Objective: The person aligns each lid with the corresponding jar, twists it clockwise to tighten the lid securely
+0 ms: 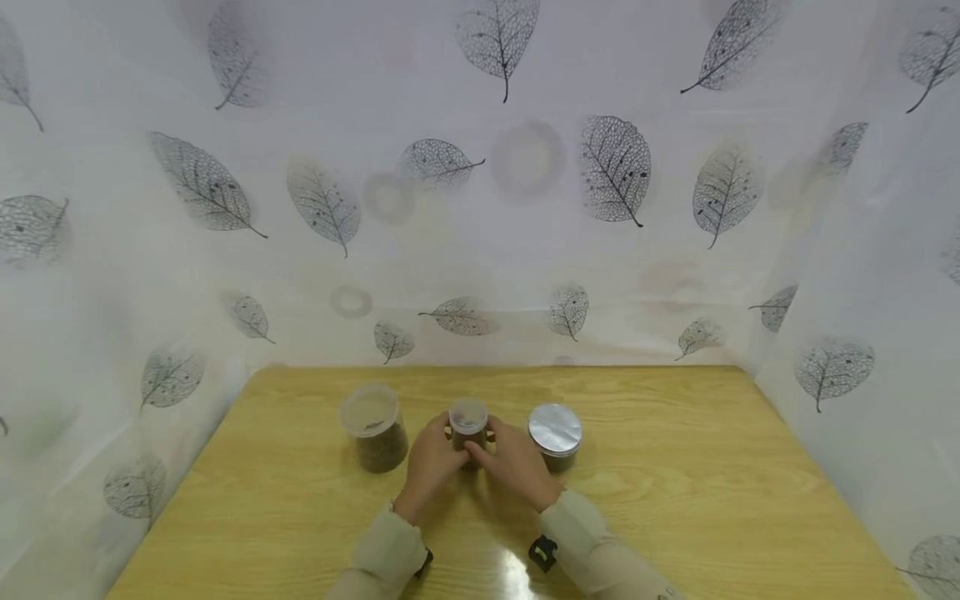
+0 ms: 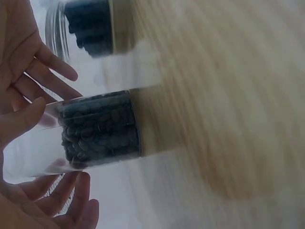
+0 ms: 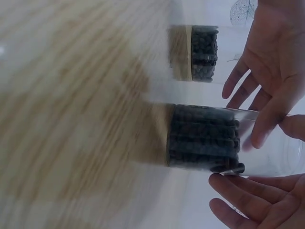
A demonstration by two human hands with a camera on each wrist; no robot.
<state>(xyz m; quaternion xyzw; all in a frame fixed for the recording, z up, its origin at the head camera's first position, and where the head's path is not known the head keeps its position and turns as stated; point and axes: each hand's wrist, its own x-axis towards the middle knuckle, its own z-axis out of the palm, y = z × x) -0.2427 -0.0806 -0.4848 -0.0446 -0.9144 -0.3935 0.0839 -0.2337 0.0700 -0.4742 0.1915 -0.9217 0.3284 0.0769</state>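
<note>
A slim clear jar (image 1: 468, 415) stands upright on the table between both hands, with dark beans (image 2: 100, 130) filling its lower part. My left hand (image 1: 436, 463) grips it from the left side, fingers behind it and thumb in front. From the right side my right hand (image 1: 519, 465) holds the same jar, its thumb across the front near the left thumb. Both wrist views show the hands around the jar's upper, bean-free part, with the base low at the tabletop.
To the left stands a wider clear jar (image 1: 380, 446) of dark beans with a whitish top. A jar with a silver lid (image 1: 555, 427) stands on the right, close to the right hand. Leaf-patterned sheeting (image 1: 525, 250) encloses the wooden table (image 1: 675, 500) at the back and sides.
</note>
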